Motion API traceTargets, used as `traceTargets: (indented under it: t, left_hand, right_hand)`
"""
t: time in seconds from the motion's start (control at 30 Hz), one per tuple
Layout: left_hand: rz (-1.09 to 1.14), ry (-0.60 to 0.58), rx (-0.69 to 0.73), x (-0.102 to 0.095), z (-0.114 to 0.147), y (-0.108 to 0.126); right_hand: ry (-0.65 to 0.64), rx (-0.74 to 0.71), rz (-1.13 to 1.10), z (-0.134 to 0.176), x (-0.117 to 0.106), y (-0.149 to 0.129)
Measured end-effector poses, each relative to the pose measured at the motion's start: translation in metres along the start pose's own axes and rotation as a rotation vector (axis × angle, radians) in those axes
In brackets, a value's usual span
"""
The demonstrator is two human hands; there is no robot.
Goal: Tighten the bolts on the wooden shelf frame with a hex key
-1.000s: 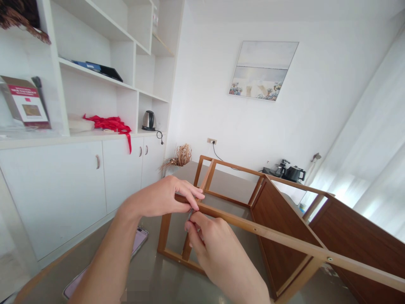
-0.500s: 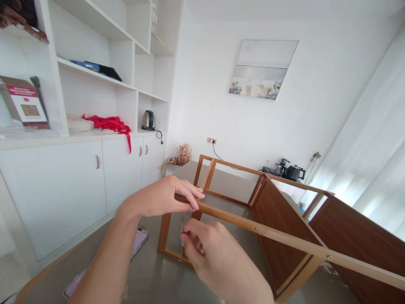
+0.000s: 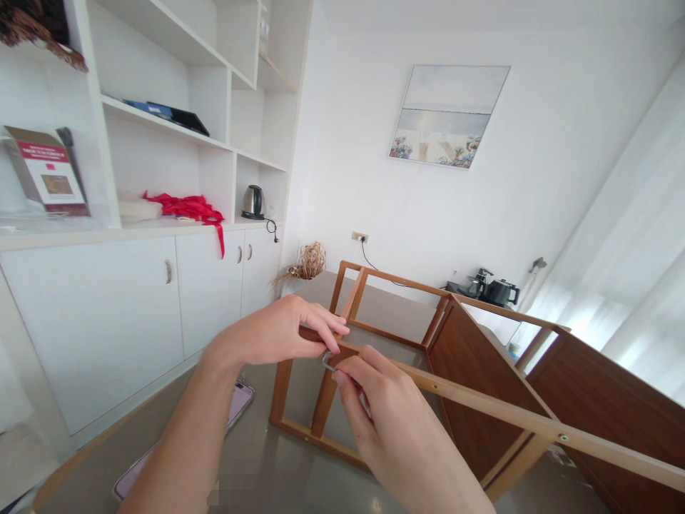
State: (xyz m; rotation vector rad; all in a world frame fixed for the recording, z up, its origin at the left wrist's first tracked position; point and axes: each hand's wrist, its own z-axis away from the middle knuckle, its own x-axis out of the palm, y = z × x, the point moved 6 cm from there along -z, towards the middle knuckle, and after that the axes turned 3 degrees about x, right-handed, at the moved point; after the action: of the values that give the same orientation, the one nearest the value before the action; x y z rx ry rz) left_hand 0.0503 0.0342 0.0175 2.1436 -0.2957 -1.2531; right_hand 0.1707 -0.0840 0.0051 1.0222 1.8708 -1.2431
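Observation:
A wooden shelf frame (image 3: 481, 400) with brown panels lies on its side on the grey tabletop (image 3: 257, 471). My left hand (image 3: 283, 328) reaches over its near corner, with thumb and fingers closed round the upper rail at the joint. Between thumb and forefinger, my right hand (image 3: 379, 407) grips a small bent hex key (image 3: 327, 362). The short end of the key meets the rail just under my left fingertips; the bolt there is hidden. Farther along the same rail, a metal bolt (image 3: 563, 437) shows.
Under my left forearm lies a phone (image 3: 240, 403) on the table. White cabinets and shelves stand at left, holding red ribbon (image 3: 190, 207) and an electric kettle (image 3: 253, 202). Dried plants (image 3: 307, 263) are beyond the table. A black kettle set (image 3: 497, 291) sits behind the frame.
My right hand has moved up and to the right, and the hex key has gone from below the rail to the joint at my left fingertips. My left hand keeps its place.

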Motion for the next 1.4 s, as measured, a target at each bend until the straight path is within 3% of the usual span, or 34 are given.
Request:
traceTargets:
  t: [0.33,0.57,1.4]
  left_hand:
    - [0.003,0.000,-0.018,0.0003,-0.0001,-0.0011]
    - [0.001,0.000,-0.027,0.0007,0.0003,-0.0004]
    - [-0.011,-0.008,-0.022,-0.0005,-0.0010,0.0005]
  right_hand:
    - [0.085,-0.002,0.061,-0.0005,-0.0016,0.0019]
    - [0.041,-0.009,0.031,0.0000,-0.0013,0.0012]
    - [0.200,-0.101,0.162,-0.0002,-0.0038,-0.0040]
